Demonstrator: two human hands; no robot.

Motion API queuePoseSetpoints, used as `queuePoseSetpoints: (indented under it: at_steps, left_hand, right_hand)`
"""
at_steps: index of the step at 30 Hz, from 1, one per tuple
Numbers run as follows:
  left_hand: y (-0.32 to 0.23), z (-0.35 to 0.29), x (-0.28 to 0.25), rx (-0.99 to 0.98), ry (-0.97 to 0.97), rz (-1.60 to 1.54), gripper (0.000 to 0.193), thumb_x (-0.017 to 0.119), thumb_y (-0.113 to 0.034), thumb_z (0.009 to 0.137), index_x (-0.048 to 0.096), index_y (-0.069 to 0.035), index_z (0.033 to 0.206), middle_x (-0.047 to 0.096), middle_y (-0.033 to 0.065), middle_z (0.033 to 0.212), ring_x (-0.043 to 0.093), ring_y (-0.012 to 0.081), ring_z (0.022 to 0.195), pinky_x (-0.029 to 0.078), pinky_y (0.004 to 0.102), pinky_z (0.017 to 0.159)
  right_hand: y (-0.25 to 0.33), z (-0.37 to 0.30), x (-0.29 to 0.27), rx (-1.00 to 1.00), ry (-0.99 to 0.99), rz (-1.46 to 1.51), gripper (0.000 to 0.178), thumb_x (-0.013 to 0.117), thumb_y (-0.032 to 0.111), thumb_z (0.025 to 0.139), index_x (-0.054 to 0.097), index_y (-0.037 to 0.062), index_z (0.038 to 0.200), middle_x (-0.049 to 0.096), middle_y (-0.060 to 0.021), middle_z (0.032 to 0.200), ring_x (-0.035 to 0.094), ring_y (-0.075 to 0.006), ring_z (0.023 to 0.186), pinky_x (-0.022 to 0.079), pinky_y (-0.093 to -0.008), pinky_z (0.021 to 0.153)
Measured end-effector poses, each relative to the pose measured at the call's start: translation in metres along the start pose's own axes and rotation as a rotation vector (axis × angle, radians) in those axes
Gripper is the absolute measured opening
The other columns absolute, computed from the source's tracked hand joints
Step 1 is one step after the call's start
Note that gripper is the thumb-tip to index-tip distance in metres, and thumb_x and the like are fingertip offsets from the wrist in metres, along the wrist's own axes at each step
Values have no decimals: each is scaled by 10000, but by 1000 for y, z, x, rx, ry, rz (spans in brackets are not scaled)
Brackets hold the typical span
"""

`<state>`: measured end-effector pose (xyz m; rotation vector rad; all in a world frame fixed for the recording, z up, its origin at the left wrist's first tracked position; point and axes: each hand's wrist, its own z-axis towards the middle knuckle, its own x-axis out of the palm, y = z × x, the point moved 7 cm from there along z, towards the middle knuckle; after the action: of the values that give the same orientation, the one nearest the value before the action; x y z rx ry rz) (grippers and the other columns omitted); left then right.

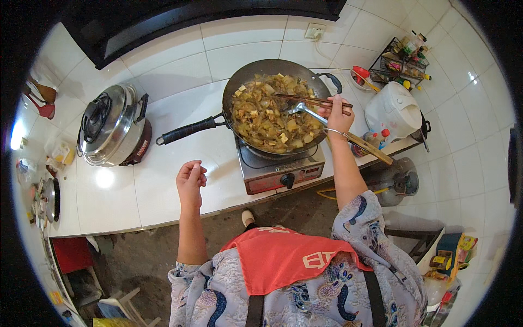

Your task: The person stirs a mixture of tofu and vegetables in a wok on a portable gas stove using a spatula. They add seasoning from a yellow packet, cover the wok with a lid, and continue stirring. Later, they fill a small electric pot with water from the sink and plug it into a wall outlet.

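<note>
My right hand is closed around a pair of brown chopsticks, their tips over the food in the wok. The wok sits on a gas stove and holds a brown stew of glossy translucent pieces and pale cubes. A wooden-handled metal cooking utensil leans across the wok's right rim, passing under my right wrist; its head is partly in the food. My left hand hovers over the white counter, left of the stove, its fingers curled with nothing visible in them.
The wok's black handle sticks out left over the counter. A lidded electric pot stands farther left. On the right are a white appliance, red-capped bottles and a condiment rack. A gas cylinder stands below.
</note>
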<state>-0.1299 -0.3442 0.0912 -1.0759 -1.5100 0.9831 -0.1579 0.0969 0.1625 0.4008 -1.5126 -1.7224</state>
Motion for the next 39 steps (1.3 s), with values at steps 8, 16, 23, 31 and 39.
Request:
queuePoseSetpoints:
  at_steps: [8,16,23,31,39]
  left_hand:
    - [-56,10,23,548,-49,546,214,603,-100,849,600,-45,1056,611,72,920,559,156,781,434,258,647]
    - [-106,31,57,956,-137,1362,356,677,-174,759,608,-149,1107,542,64,1214,430,264,1201,194,502,1044]
    - [-96,48,44,873,-120,1444,367,681,-201,759,603,-153,1114,574,44,1153,473,226,1149,206,502,1038]
    - [-98,47,45,894,-138,1421,348,686,-212,753,610,-150,1087,601,25,1089,505,217,1091,228,483,1021]
    - [-99,45,45,884,-137,1409,329,682,-208,755,612,-150,1071,605,24,1077,512,219,1073,232,485,1020]
  right_hand:
    - [-29,6,0,196,-206,193,282,516,230,920,569,-31,826,618,-141,659,613,-207,488,540,-324,457]
    - [-36,-2,-8,383,-271,434,296,519,270,919,574,-7,834,614,-126,693,608,-213,543,555,-350,503]
    - [-3,0,-23,328,-230,493,270,513,284,922,567,35,832,622,-112,710,610,-203,555,549,-347,522]
    - [50,3,-36,237,-216,491,269,508,298,923,574,43,871,623,-85,706,616,-176,557,547,-324,536]
    - [106,8,-41,128,-124,591,272,506,292,929,600,45,863,647,-76,733,622,-175,567,544,-311,556]
